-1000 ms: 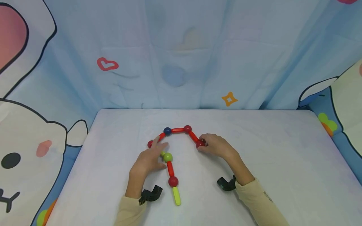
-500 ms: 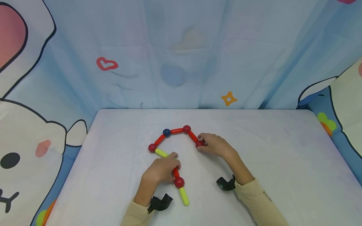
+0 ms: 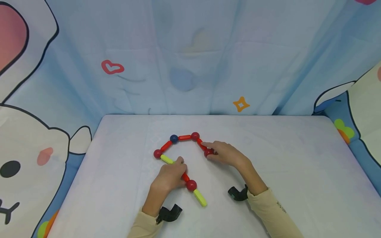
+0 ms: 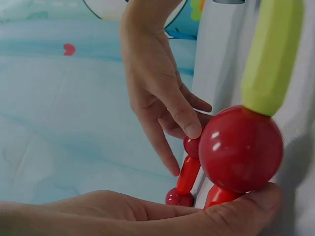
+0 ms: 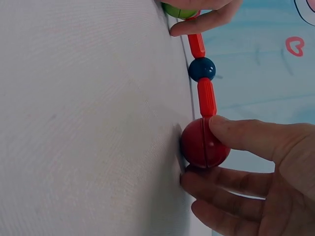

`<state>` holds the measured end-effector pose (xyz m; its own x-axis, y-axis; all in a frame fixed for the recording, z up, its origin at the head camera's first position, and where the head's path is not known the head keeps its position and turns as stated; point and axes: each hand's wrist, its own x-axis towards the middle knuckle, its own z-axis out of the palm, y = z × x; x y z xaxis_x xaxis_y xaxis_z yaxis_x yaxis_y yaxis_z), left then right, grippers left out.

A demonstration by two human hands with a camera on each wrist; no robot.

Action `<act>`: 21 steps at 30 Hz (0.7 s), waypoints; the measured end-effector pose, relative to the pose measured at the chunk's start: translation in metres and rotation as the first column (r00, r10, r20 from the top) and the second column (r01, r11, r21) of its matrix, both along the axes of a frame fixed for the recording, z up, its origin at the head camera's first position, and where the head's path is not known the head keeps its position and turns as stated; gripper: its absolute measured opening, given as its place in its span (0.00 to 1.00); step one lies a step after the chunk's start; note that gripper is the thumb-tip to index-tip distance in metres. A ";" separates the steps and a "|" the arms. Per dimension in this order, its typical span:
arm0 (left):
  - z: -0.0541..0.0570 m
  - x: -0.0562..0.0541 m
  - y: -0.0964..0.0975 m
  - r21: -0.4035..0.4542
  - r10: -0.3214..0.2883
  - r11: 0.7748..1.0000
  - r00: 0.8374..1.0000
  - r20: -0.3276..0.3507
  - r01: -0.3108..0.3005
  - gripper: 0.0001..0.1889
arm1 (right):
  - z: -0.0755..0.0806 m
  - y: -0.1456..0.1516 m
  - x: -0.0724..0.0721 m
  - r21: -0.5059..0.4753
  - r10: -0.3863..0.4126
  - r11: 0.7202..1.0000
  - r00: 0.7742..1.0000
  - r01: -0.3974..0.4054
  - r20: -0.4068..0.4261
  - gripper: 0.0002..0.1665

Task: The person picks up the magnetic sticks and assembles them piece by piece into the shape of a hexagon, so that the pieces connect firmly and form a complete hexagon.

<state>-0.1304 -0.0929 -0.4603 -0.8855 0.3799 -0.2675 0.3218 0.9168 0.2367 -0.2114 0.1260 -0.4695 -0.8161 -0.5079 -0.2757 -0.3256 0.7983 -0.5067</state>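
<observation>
A bent chain of toy rods and balls lies on the white table. From its left red ball (image 3: 157, 153) it runs past a blue ball (image 3: 174, 138) and an upper red ball (image 3: 195, 136) to the right-end red ball (image 5: 204, 142), which my right hand (image 3: 227, 154) pinches between thumb and fingers. My left hand (image 3: 169, 177) grips the green ball (image 5: 179, 11), hidden under it in the head view. From that hand a red rod (image 3: 185, 177) leads to a lower red ball (image 4: 241, 147) and a loose-ended yellow-green rod (image 3: 200, 197). Another yellow-green rod (image 3: 167, 159) joins the left ball.
The white table (image 3: 282, 148) extends around the chain. Behind it hangs a blue patterned cloth (image 3: 190, 82), with cartoon prints at both sides. Black wrist cameras sit by the left (image 3: 169, 213) and right (image 3: 238, 193) cuffs.
My left hand has come down toward the right and taken hold of the green ball. The chain's lower end has swung rightward. My right forefinger has stretched over the rod beside its ball.
</observation>
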 end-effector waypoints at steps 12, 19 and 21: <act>-0.003 0.000 0.003 -0.027 0.020 0.999 0.999 -0.045 -0.021 0.18 | -0.003 0.000 -0.001 -0.004 0.069 0.998 0.998 -0.069 0.007 0.29; 0.001 0.000 0.002 -0.023 0.072 0.997 0.997 -0.002 -0.072 0.17 | -0.003 -0.001 -0.001 -0.014 0.058 0.998 0.998 -0.058 0.007 0.29; 0.003 0.001 0.001 -0.020 0.084 0.996 0.996 0.016 -0.084 0.16 | -0.003 -0.002 -0.001 -0.006 0.052 0.999 0.999 -0.052 0.006 0.29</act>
